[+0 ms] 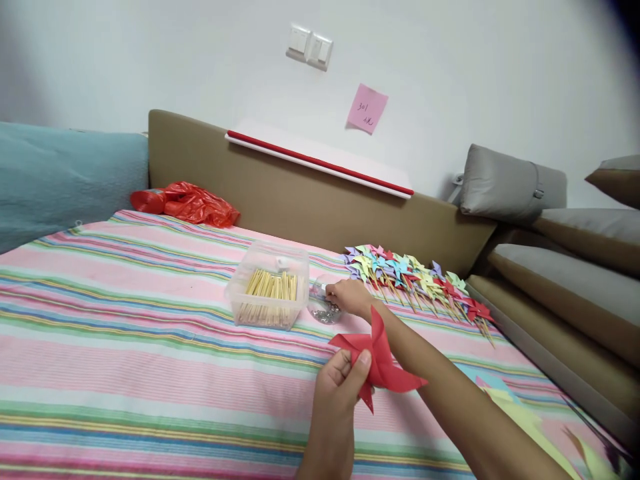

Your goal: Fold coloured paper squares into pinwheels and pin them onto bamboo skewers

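Between the thumb and fingers of my left hand [345, 383] is a red paper pinwheel head [381, 363], its folded points spread out and no stick on it. Beyond it, my right hand [349, 295] reaches over a small clear round container [325, 316] with little silvery metal pieces, perhaps pins, inside. The fingers of that hand are closed together at the container; whatever they grip is too small to make out. Just left stands a clear plastic box [235, 293] full of short wooden sticks [273, 287].
Finished colourful pinwheels on sticks [415, 273] lie in a row at the back right. Yellow and blue paper sheets [525, 420] lie at lower right, near grey-brown cushions [570, 287]. A red plastic bag [200, 203] rests by the headboard [300, 193]. Striped cloth [125, 373] covers the surface.
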Demonstrator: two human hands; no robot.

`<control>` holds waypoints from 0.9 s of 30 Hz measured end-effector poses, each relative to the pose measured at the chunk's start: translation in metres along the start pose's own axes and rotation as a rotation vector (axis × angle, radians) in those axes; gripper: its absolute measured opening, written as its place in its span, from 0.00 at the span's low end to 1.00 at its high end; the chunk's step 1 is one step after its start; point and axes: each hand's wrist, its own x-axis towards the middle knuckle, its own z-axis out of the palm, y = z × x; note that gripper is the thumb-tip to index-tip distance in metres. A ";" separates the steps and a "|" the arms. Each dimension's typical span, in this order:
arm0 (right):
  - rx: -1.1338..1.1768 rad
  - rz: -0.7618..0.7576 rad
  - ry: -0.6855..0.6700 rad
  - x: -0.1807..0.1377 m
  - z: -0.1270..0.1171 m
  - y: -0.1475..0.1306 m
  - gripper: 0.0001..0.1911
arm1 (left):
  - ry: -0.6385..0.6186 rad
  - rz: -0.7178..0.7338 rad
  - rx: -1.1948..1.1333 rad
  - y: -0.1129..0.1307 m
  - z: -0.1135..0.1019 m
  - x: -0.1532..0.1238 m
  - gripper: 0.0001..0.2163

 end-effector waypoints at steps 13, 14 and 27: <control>0.293 0.065 -0.075 -0.196 0.065 0.066 0.12 | 0.023 0.142 0.179 -0.009 -0.002 0.014 0.16; 0.316 0.080 -0.070 -0.208 0.073 0.066 0.12 | 0.019 0.143 0.205 -0.012 -0.002 0.014 0.16; 0.507 0.097 0.226 -0.289 0.108 0.046 0.23 | 0.006 0.238 0.373 -0.035 0.012 0.001 0.17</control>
